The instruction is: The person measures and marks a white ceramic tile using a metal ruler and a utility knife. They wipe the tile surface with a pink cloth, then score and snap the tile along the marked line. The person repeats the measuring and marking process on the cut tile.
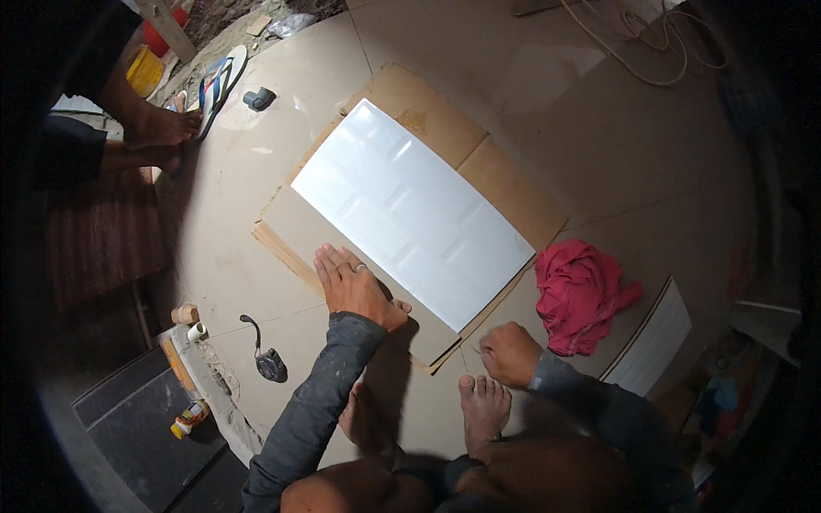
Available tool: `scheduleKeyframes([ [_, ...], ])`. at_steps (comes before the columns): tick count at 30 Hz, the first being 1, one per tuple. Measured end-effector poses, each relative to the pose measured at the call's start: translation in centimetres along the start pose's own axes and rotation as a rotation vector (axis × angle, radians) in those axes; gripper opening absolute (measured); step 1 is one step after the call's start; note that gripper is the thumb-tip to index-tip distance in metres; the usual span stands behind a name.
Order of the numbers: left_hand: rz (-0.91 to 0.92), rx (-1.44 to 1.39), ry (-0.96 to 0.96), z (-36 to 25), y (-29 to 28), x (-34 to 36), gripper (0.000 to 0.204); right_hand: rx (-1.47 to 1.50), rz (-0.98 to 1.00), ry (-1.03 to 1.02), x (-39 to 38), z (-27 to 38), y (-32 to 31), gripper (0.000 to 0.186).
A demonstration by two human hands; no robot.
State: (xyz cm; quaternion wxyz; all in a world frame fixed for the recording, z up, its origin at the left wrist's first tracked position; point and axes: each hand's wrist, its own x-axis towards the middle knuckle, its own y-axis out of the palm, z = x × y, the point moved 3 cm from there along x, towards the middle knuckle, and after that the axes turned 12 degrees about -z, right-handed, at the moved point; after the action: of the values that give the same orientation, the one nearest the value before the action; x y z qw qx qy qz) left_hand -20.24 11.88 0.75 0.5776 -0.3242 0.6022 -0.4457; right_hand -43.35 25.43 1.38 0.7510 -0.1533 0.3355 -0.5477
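A white glossy tile (pixel 410 205) with raised rectangular shapes lies at a slant on a flattened piece of brown cardboard (pixel 513 192). Along its near-left side shows a plain beige surface (pixel 316 224), its kind unclear. My left hand (pixel 352 289) rests there, palm down with fingers stretched out, beside the tile's long edge. A ring is on one finger. My right hand (pixel 510 355) is closed, just off the tile's near corner; what its curled fingers hold, if anything, is too small to make out.
To the right lie a crumpled pink cloth (pixel 580 295) and a pale panel (pixel 654 333). A tape measure (pixel 271 365) with a strap is on the floor at left. Farther off are a grey pipe elbow (pixel 258 99), rope (pixel 663 47), and another person's feet (pixel 158 124) near a flip-flop (pixel 222 85).
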Motion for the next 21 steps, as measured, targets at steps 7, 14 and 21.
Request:
scheduleKeyframes([
  [7,-0.08,-0.037,0.01,0.1,0.3,-0.1,0.133,0.071,-0.374,-0.264,10.7,5.3,-3.0,0.018],
  [14,-0.062,-0.058,0.015,0.2,0.0,0.0,0.139,0.041,-0.408,-0.34,29.7,13.5,2.2,0.015],
  [21,-0.093,-0.135,0.009,0.4,0.5,-0.1,0.135,0.085,-0.342,-0.329,33.4,14.4,5.6,0.017],
])
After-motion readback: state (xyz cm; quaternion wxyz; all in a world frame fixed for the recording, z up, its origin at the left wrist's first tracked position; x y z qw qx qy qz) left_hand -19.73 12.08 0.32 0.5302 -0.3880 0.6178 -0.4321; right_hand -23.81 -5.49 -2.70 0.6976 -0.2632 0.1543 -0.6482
